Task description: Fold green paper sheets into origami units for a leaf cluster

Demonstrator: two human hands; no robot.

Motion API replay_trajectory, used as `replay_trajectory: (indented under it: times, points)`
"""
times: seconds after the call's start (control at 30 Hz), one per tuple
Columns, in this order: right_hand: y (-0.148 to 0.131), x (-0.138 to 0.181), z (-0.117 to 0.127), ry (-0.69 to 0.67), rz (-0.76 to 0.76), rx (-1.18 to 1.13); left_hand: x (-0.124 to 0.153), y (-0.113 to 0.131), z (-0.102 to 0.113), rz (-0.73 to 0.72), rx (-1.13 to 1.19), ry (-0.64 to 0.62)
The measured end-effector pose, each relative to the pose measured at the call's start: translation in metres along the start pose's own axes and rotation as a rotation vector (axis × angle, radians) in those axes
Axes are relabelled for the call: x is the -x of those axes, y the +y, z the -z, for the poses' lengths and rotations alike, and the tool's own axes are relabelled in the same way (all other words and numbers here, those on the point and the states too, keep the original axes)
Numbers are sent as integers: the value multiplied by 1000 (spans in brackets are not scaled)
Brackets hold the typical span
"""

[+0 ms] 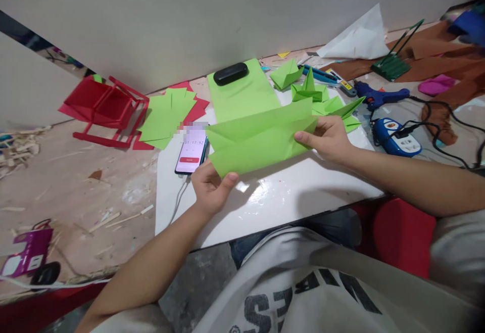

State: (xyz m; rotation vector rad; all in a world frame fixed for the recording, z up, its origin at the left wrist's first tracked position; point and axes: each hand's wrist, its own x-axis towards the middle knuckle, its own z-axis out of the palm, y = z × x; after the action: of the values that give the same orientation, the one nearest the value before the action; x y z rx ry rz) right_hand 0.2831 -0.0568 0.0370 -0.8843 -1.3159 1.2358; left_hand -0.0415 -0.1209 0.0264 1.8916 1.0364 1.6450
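A sheet of green paper (261,141) with crease lines is held up above the white board, stretched between both hands. My left hand (212,186) pinches its lower left corner, thumb in front and fingers behind. At the right end my right hand (329,136) grips the edge the same way, with the thumb on the near face. Folded green paper pieces (308,90) lie behind my right hand. Beyond the held sheet is a flat green sheet (242,100) with a black case (231,74) on it. A phone (192,146) showing a timer lies next to my left hand.
Green paper pieces (168,113) and a red chair-like model (109,108) sit at the left. To the right are a blue glue gun (379,95), a blue power socket (397,138) with black cables, and a cutter (341,83). Wood scraps (17,151) litter the far left.
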Motion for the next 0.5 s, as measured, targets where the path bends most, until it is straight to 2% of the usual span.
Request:
replay_trajectory:
  times: [0.13, 0.33, 0.43, 0.5]
  points:
    - [1, 5, -1, 32, 137, 188, 0, 7, -1, -2, -60, 47]
    - [0, 8, 2, 43, 234, 336, 2, 6, -6, -21, -99, 74]
    - [1, 9, 2, 33, 257, 367, 2, 2, -7, 15, -33, 161]
    - [0, 10, 2, 19, 243, 350, 0, 1, -4, 65, 55, 169]
